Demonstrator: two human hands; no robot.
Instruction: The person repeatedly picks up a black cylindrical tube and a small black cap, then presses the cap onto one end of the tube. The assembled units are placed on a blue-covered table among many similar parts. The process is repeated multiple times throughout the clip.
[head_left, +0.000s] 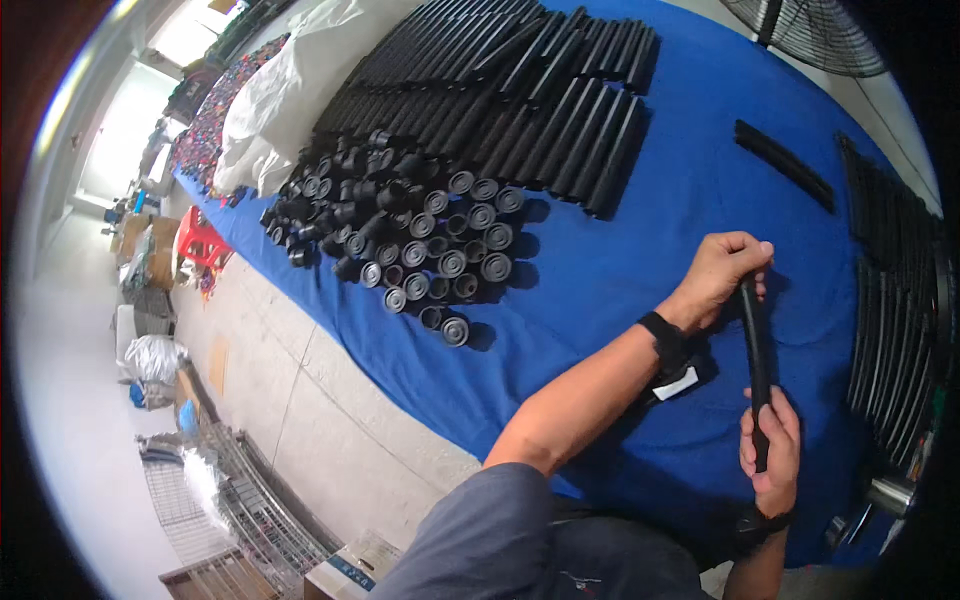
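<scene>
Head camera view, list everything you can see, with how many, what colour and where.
Table cover: one, blue, across the middle.
Long tubes: a big stack, black, far end of the table.
Short caps: too many to count, black with grey ends, heaped near the table's left edge.
Curved strips: a row, black, right edge.
Flat strip: one, black, lying alone upper right.
White sack: one, beyond the caps.
Fan: one, dark, top right.
Wire racks: grey, floor at lower left.
Held tube: one, black, between both hands.
Left hand: grips the tube's top.
Right hand: grips its lower end.
</scene>
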